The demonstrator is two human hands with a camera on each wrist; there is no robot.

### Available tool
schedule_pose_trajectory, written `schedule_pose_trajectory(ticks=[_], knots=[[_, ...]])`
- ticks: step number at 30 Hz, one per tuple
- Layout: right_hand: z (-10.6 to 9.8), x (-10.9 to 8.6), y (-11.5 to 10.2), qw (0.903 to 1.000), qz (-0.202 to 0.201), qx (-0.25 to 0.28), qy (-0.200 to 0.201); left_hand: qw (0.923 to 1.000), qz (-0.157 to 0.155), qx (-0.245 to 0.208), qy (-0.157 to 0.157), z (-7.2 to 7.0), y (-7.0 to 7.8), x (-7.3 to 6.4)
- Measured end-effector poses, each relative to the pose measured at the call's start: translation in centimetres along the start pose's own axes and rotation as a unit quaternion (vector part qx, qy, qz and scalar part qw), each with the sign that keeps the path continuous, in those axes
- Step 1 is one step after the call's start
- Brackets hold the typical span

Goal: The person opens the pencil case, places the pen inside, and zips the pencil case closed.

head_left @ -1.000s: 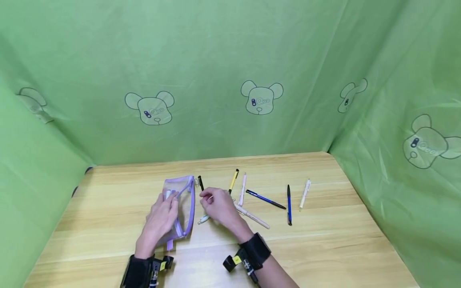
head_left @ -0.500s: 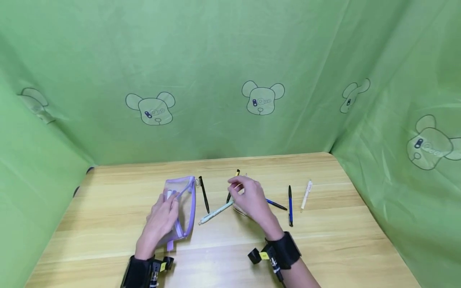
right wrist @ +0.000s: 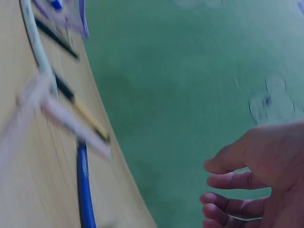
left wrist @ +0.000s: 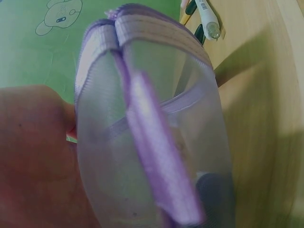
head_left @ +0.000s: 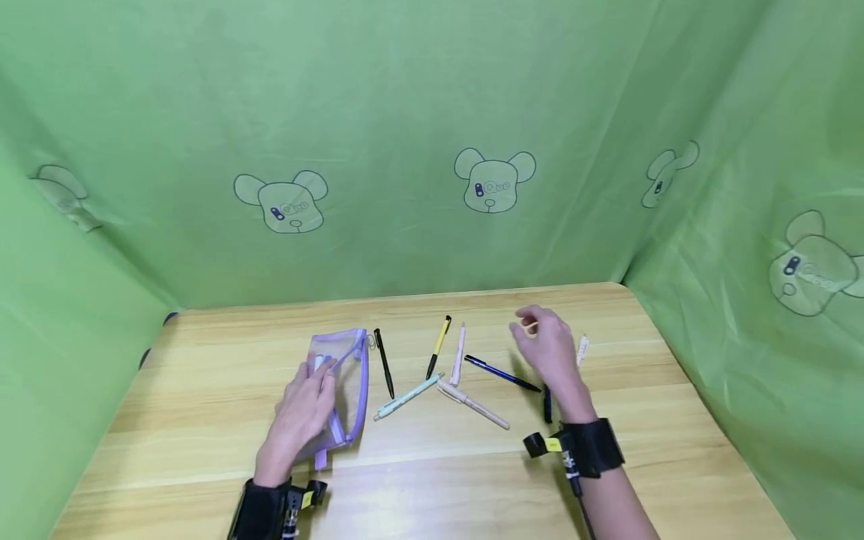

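Note:
A mesh pencil case (head_left: 349, 386) with purple trim lies on the left of the table, its zipped edge towards the right. My left hand (head_left: 305, 405) grips the case from its left side, fingers over the top; the left wrist view shows the case's see-through end (left wrist: 156, 142) close up. My right hand (head_left: 550, 349) hovers above the table with loosely bent fingers and nothing between them. Beneath it lies a blue pen (head_left: 547, 405), partly hidden. Just left of this hand is another blue pen (head_left: 502, 373); to its right shows a white pen (head_left: 583, 349), partly covered.
Between the hands lie a black pen (head_left: 384, 364), a yellow and black pen (head_left: 439, 346), a pale pink pen (head_left: 458, 354), a light blue pen (head_left: 408, 396) and a beige pen (head_left: 474, 406). Green cloth (head_left: 405, 255) walls the wooden table (head_left: 418, 487) at the back and sides.
My right hand has moved to the right, from beside the pencil case across the pens to above the right-hand blue pen. The left hand and the case have stayed in place.

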State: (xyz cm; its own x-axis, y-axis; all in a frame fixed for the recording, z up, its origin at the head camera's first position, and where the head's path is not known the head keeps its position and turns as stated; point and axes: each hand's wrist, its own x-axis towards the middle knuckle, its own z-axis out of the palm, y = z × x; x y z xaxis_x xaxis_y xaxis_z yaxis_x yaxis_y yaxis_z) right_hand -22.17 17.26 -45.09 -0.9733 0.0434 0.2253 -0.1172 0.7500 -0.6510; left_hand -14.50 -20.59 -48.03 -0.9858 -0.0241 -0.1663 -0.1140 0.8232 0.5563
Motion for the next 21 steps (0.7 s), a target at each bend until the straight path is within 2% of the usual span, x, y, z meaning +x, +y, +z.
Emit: schedule_pose_trajectory(ticks=[7,11,15,21], knots=[[-2.8,0.0,6.0,0.9965,0.068,-0.049,-0.004,1.0000,0.002,-0.008,0.004,0.0,0.0,0.0],[-4.2,-0.5,8.4,0.9911,0.104,-0.083,-0.005,0.9999,0.008,-0.007,0.006,0.0,0.1,0.0],[-4.7,-0.6,9.6,0.9879,0.118,-0.101,-0.003,0.9998,0.011,-0.004,0.014,-0.1,0.0,0.0],[-4.3,-0.8,10.5,0.9811,0.154,-0.108,-0.044,0.9998,0.011,-0.008,0.016,0.0,-0.2,0.0]])
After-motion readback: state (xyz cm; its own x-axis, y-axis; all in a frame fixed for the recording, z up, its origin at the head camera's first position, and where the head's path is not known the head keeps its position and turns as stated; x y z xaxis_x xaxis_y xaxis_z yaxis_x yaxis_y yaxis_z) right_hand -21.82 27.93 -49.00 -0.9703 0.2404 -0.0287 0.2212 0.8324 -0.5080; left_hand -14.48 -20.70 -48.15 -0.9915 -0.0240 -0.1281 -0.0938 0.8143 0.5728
